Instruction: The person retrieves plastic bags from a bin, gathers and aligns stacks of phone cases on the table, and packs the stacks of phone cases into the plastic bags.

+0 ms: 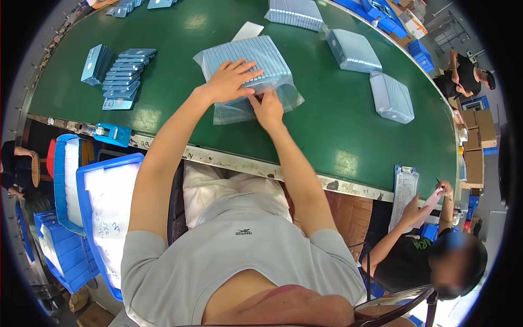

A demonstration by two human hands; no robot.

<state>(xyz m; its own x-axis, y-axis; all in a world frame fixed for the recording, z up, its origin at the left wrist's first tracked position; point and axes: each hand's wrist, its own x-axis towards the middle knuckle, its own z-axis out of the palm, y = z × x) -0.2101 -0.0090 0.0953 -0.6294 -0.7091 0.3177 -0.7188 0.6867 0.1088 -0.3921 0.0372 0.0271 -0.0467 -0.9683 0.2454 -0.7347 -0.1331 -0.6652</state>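
A clear plastic bag [294, 94] lies on the green table around a row of thin light-blue panels [253, 52] standing packed edge to edge. My left hand [231, 80] rests over the near left part of the row, fingers spread. At the bag's near side, my right hand [268, 108] has its fingers closed on the plastic, with the fingertips partly hidden in the folds. A white flat piece [248, 31] sticks out behind the bundle.
Loose light-blue panels [122, 76] lie fanned at the left. Wrapped bundles [354, 50] stand at the right and back. A blue tape dispenser [113, 134] sits at the near edge, above a blue bin [109, 218]. At the right, a co-worker [406, 245] holds paper beside a clipboard [405, 191].
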